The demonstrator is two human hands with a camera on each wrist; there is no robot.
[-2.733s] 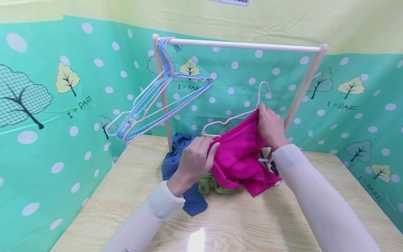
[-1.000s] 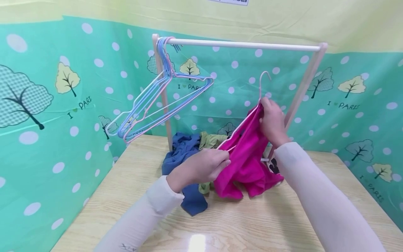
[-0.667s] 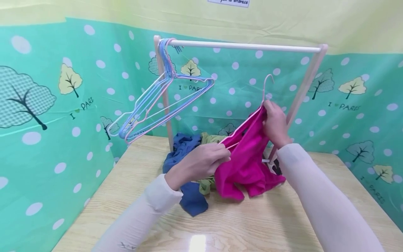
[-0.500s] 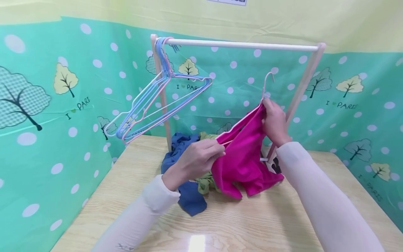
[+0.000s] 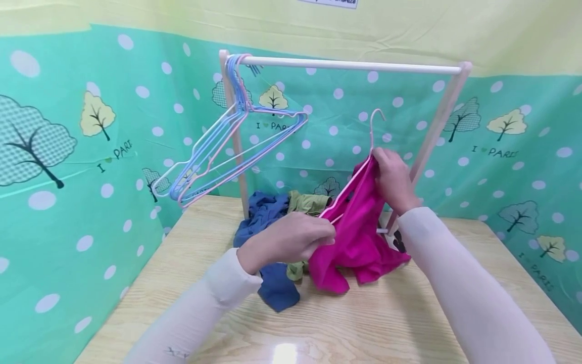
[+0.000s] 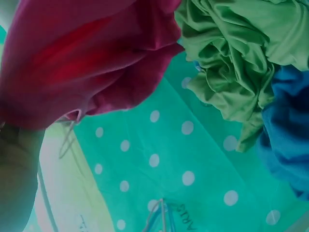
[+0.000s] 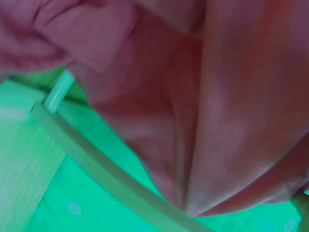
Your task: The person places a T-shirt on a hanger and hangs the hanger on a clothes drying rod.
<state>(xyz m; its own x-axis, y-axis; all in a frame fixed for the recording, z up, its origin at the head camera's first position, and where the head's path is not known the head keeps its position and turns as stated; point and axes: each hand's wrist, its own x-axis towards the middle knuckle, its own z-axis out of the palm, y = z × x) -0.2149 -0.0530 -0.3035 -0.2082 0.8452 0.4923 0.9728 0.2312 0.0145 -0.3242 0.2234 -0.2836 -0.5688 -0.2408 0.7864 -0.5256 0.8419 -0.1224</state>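
In the head view, a magenta garment (image 5: 354, 247) drapes over a pink wire clothes hanger (image 5: 347, 189) held at a slant, its hook up and free of the rack. My right hand (image 5: 394, 179) pinches the garment against the hanger just below the hook. Lower on the left, my left hand (image 5: 295, 236) curls round the hanger's lower end, beside the garment's open edge; its fingertips are partly hidden. In the left wrist view the garment (image 6: 91, 63) hangs close to the camera, with the hook poking out. Magenta folds (image 7: 231, 96) fill most of the right wrist view.
Behind the hands stands a rack with a white rail (image 5: 354, 64). Several blue, white and pink hangers (image 5: 241, 116) hang at its left end. A blue garment (image 5: 277, 288) and a green garment (image 5: 309, 202) lie heaped on the wooden table (image 5: 218, 323). A printed curtain encloses the back and sides.
My left hand has gone from the garment's edge to the hanger's lower end, and the hanger slants more steeply. Over the last half second, hanger and hands have dipped slightly.
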